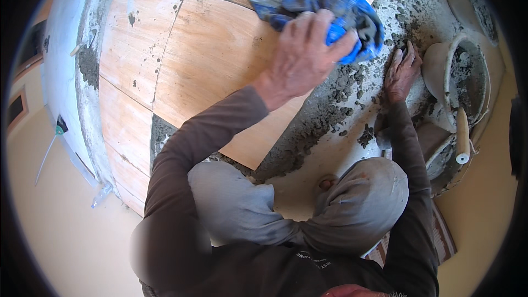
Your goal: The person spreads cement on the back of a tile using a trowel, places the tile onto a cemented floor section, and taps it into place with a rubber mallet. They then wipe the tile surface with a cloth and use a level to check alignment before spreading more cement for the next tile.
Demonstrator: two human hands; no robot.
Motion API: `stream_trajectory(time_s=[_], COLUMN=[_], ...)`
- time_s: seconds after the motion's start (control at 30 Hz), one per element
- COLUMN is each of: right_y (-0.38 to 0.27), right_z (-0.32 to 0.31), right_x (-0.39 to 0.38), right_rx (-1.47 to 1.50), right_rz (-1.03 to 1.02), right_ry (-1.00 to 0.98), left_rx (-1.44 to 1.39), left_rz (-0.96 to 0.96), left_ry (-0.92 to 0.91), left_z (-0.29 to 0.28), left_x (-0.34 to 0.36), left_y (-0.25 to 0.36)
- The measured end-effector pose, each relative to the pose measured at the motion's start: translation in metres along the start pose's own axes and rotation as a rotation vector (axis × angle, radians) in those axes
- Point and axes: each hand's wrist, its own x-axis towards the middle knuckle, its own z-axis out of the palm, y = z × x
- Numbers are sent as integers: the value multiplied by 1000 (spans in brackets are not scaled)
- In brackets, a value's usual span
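Fingers of my left hand (pixel 302 58) are wrapped round a crumpled blue and grey cloth (pixel 363 25) at the top of the view, over the upper edge of a light wood-grain tile (pixel 209 49). To its right, my right hand (pixel 402 74) rests on the pale, mortar-spattered floor, fingers spread and slightly bent, beside a grey bucket. A strip of lumpy wet mortar (pixel 297 137) runs along the tile's right edge. Whether anything lies under my right fingertips is hard to tell.
Buckets with cement residue (pixel 437 71) stand at the right, with a wooden tool handle (pixel 462 135) across the lower ones. More tiles (pixel 126 33) cover the left side, beside a pale, cement-streaked strip (pixel 66 77). My bent knees (pixel 357 198) are at the lower middle.
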Motion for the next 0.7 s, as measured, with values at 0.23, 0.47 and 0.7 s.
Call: stream_trajectory(time_s=[0.23, 0.47, 0.7], right_y=[-5, -11, -4], right_z=[-12, -18, -12], right_x=[-4, -1, -1], right_rx=[47, 106, 86], right_rz=[17, -23, 1], right_ry=[-34, -2, -10], left_rx=[-14, 297, 470], left_rz=[-34, -445, -799], left_ry=[-129, 59, -61], left_z=[43, 18, -26], left_x=[-16, -25, -29], left_y=[-3, -161, -299])
